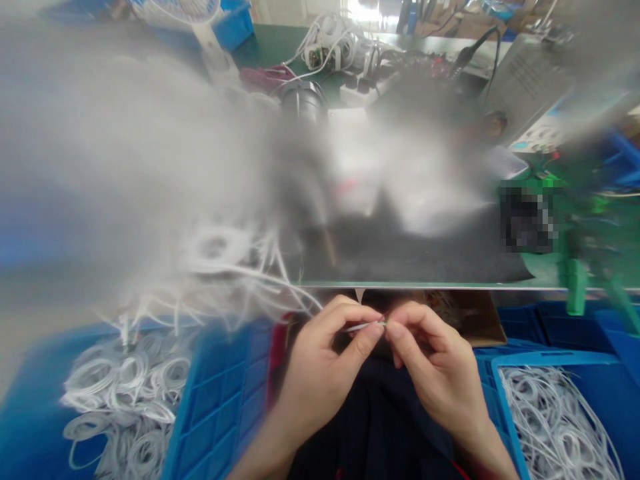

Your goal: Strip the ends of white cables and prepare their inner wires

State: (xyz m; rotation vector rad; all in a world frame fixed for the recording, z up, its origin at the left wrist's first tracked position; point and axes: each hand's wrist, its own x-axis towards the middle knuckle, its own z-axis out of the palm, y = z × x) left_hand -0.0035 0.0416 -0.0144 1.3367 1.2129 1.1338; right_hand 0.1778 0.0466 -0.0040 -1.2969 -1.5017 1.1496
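Note:
Close to my lap, below the bench edge, both hands meet at the end of a thin white cable (356,327). My left hand (330,360) pinches the cable between thumb and forefinger just behind its tip. Fingertips of my right hand (433,363) are pressed together on the small tip itself, touching or nearly touching the left ones. What the tip looks like is hidden by the fingers. Left of my left hand, a bundle of white cables (220,257) hangs over the bench edge, smeared in the picture.
A blue crate (215,393) with coiled white cables (145,400) stands at lower left. Another blue crate (505,400) of loose white cables is at lower right. On the bench lie a black mat (425,260), green clamps (576,287) and a power strip (363,90). Large blurred patches hide the middle and left.

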